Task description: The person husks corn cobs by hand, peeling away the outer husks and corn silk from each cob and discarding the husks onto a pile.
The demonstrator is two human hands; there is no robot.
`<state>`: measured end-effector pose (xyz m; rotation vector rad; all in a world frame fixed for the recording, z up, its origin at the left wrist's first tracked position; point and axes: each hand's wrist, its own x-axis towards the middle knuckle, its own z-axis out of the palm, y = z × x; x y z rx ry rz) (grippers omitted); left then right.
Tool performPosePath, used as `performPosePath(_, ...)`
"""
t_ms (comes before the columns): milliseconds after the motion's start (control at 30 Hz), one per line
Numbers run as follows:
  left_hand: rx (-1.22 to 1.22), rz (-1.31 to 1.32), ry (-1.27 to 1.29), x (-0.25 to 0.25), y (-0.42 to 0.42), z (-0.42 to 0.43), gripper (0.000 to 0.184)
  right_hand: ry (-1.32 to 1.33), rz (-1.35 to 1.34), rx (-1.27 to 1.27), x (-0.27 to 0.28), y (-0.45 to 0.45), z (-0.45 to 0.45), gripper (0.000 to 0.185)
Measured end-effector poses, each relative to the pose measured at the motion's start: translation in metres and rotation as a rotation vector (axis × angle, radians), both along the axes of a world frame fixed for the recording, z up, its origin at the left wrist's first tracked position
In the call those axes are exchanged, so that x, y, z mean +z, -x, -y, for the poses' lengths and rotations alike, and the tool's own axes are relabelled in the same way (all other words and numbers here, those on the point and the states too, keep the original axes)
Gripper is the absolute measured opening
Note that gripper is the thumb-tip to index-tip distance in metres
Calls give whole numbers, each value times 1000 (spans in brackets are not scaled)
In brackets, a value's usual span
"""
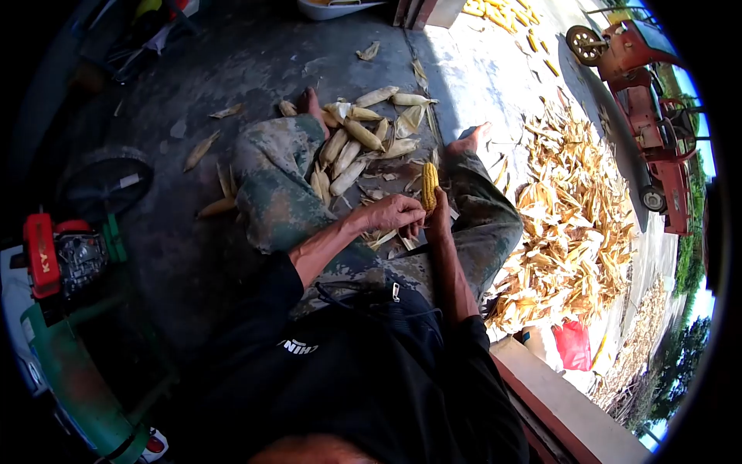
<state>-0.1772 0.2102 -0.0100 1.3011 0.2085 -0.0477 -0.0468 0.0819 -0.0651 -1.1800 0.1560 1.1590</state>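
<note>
My right hand is wrapped round the lower end of a husked yellow corn cob, which stands nearly upright between my knees. Closed fingers of my left hand meet the cob's base from the side; what they pinch is hidden. Just beyond, a heap of corn ears in pale husks lies on the floor between my feet. Loose husk scraps show beneath my hands.
A large pile of dry husks lies to the right, with bare yellow cobs on the sunlit ground farther off. A red three-wheeled vehicle stands beyond. On my left is a green machine with a red engine. A white basin sits ahead.
</note>
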Motion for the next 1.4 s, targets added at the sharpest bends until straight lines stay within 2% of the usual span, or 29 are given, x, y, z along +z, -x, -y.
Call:
performPosePath(67, -234, -174, 70, -1, 6, 3, 33, -101, -49, -69, 11, -8, 2, 45)
performPosePath(133, -236, -245, 41, -3, 8, 2, 41, -162, -125, -89, 18, -10, 4, 45)
performPosePath(200, -110, -160, -651, -14, 6, -1, 49, -311, -211, -135, 18, -9, 4, 44)
performPosePath(233, -79, -275, -538, -19, 4, -2, 60, -380, -198, -117, 13, -8, 4, 45)
performPosePath(267, -75, -281, -543, -12, 3, -2, 60, -385, -204, -113, 15, -6, 1, 45)
performPosePath(333, -2, -301, -276, 5, 3, -1, 74, -329, -171, -178, 21, -2, -4, 47)
performPosePath(367, -6, -293, -276, -1, 2, 0, 85, -439, -243, -4, 5, -7, 3, 49)
performPosePath(400, 53, -301, -303, 2, 3, 3, 75, -281, -168, -35, 23, 4, -3, 44)
performPosePath(467, 107, -111, -614, -13, 2, 1, 61, -229, -137, 58, 18, 9, -4, 47)
performPosePath(500, 30, -154, -585, -18, 1, -1, 49, -212, -124, 108, 15, 9, -4, 49)
performPosePath(533, 11, -92, -706, -16, 3, -3, 41, -192, -114, 157, 11, 10, -4, 50)
performPosePath(600, -101, -349, -434, -19, 5, -3, 34, -87, -94, 147, -7, 9, -3, 48)
performPosePath(667, -90, -83, -735, -34, 8, 3, 33, -49, -78, 123, -15, 4, -4, 46)
performPosePath(700, -158, -60, -609, -36, 8, 5, 33, -44, -123, 148, -24, 1, -3, 45)
performPosePath(733, -147, -56, -609, -39, 8, 9, 33, -43, -115, 158, -32, 0, 0, 45)
performPosePath(800, -317, -162, -496, -22, 7, 14, 34, 29, -99, 203, -40, 0, 2, 44)
performPosePath(833, -336, -226, -458, -13, 8, 13, 33, 86, -291, 248, -83, -16, 8, 41)
performPosePath(867, -353, -288, -419, -8, 8, 12, 33, 163, -358, 294, -82, -25, 11, 42)
performPosePath(900, -328, -217, -505, -27, 8, 15, 31, 99, 222, 569, -122, -47, 27, 44)
performPosePath(967, -305, -134, -659, -69, 4, 16, 27, 99, 378, 687, -95, -86, 9, 48)
performPosePath(1000, -290, -117, -733, -85, 5, 17, 30, 180, -56, 538, -67, -116, -8, 49)
performPosePath(1033, -280, -129, -724, -74, 8, 13, 30, 165, 219, 461, -22, -137, -26, 54)
performPosePath(1100, -280, -383, -426, -34, 13, 5, 36, -7, 469, 205, 35, -227, -86, 58)
performPosePath(1133, -297, -423, -380, -35, 14, 7, 41, -87, 601, 91, 61, -273, -114, 62)
performPosePath(1167, -296, -385, -443, -50, 12, 12, 42, -211, 449, -173, 138, -273, -148, 61)
performPosePath(1233, -302, -353, -499, -67, 14, 17, 43, -246, 762, -48, 204, -277, -182, 54)
performPosePath(1267, -272, -308, -563, -64, 13, 16, 42, -213, 932, 84, 215, -280, -189, 50)
performPosePath(1333, -234, -263, -616, -62, 8, 15, 42, -50, 1047, 267, 199, -262, -199, 42)
performPosePath(1400, -239, -340, -459, -60, 6, 11, 40, 85, 933, 405, 135, -242, -193, 38)
